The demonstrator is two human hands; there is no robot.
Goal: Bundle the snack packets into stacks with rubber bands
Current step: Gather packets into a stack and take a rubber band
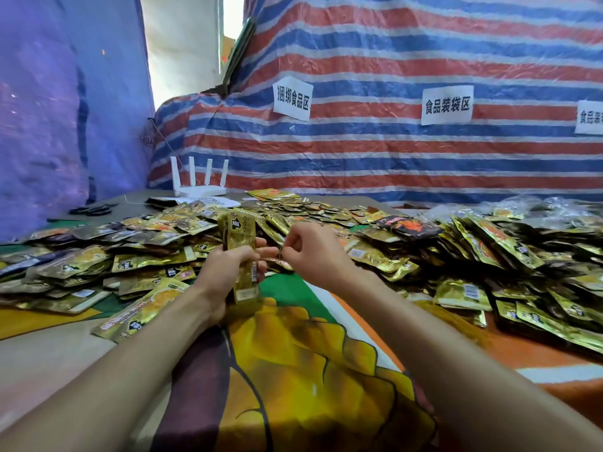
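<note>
Head — upright glossy gold packet stack [240, 238]

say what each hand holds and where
The left hand grips the stack of packets round its middle; the right hand pinches a small item, too blurred to name.

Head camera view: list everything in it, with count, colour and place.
Loose foil snack packets: many, gold, heaped across the table.
Black-and-red foil packet: one, on the heap, right of centre.
White plastic router: one, four antennas, far left of table.
Paper signs: three, white, on the tarpaulin; the rightmost cut by the frame.
Striped plastic tarpaulin: one, red, blue, white, behind the table.
Printed table cover: one, orange, green, yellow, under everything.
Upright stack of gold packets: one, in the left hand.
Left hand: grips the stack.
Right hand: fingers pinch something small, apparently a rubber band, beside the stack.
</note>
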